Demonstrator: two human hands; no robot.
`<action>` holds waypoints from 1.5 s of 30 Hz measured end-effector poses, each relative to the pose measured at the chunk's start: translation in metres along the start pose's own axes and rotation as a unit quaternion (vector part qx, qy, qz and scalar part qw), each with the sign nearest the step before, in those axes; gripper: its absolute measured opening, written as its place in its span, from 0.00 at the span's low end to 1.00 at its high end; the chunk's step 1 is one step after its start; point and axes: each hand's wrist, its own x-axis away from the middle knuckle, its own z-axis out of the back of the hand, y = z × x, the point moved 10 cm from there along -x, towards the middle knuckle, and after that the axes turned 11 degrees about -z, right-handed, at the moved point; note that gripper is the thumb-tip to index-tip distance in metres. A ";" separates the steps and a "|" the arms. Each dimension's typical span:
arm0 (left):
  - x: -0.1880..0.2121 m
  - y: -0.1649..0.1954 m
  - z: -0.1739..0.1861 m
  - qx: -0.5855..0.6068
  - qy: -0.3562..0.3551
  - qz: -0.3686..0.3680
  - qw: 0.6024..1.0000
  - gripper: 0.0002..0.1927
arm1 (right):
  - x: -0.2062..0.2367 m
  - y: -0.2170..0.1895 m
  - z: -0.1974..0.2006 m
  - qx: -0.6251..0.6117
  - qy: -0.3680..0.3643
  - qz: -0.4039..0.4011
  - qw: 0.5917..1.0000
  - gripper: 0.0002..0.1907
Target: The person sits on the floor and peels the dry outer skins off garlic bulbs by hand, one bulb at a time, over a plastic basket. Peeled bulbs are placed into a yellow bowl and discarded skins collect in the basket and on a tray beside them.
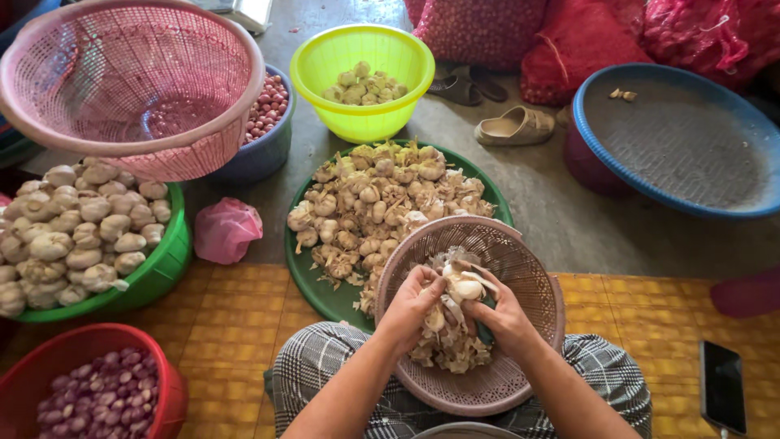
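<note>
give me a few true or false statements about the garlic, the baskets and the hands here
1. Both hands, left hand and right hand, hold a garlic bulb over the pale pink basket on the lap. True.
2. The yellow basket is empty. False: it holds a small heap of garlic pieces.
3. A green tray heaped with garlic lies in front of the person. True.
4. The red tub at lower left holds white garlic bulbs. False: it holds small purple cloves or shallots; the white bulbs are in the green tub.
5. The blue-rimmed sieve at right is piled full. False: only a couple of bits lie on it.
</note>
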 end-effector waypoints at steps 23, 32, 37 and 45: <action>0.007 0.019 0.014 -0.072 0.035 -0.092 0.993 0.20 | -0.004 -0.001 0.029 -0.020 0.186 0.004 0.982 0.11; 0.006 0.022 0.011 -0.123 0.011 -0.145 0.982 0.21 | -0.007 0.029 0.030 0.012 0.102 -0.061 0.993 0.15; 0.005 0.003 0.020 -0.058 0.034 -0.070 0.995 0.17 | -0.008 0.015 0.026 0.076 0.120 -0.001 0.990 0.14; 0.005 0.007 0.023 -0.201 0.026 -0.122 0.972 0.17 | 0.024 -0.040 -0.014 0.364 0.178 0.244 0.881 0.08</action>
